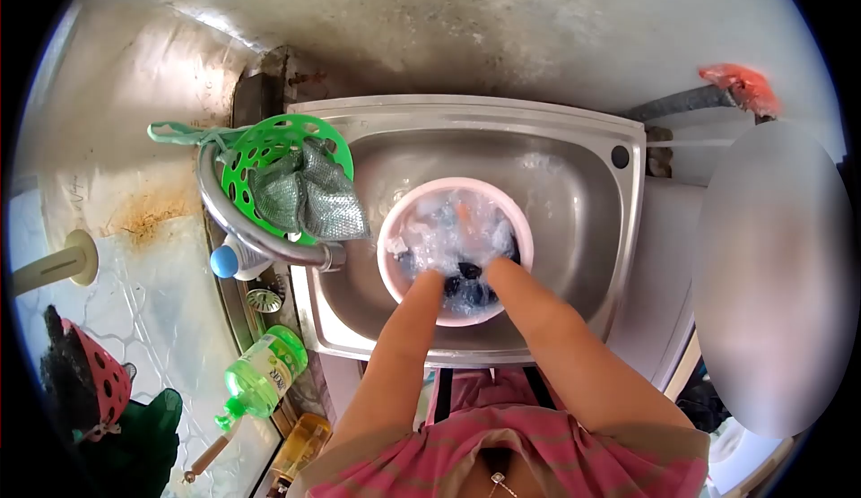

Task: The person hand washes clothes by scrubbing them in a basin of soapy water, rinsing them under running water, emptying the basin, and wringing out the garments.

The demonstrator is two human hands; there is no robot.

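Note:
A pink round basin (387, 274) sits in the steel sink, filled with foamy water (448, 233). Dark wet cloth (468, 292) shows through the suds, along with paler pieces I cannot make out. Both my arms reach down into the basin. My left hand (436, 277) is under the water on the left side, near the dark cloth. Just to the right, my right hand (500, 269) is likewise sunk in the foam. Suds hide the fingers of both hands, so what they hold does not show.
Around the basin is the steel sink (574, 229). A curved faucet (235, 216) stands at its left, beside a green perforated basket (336, 144) with a grey mesh cloth (327, 193) over it. A green soap bottle (267, 374) and a blue-capped bottle (229, 261) are at the left.

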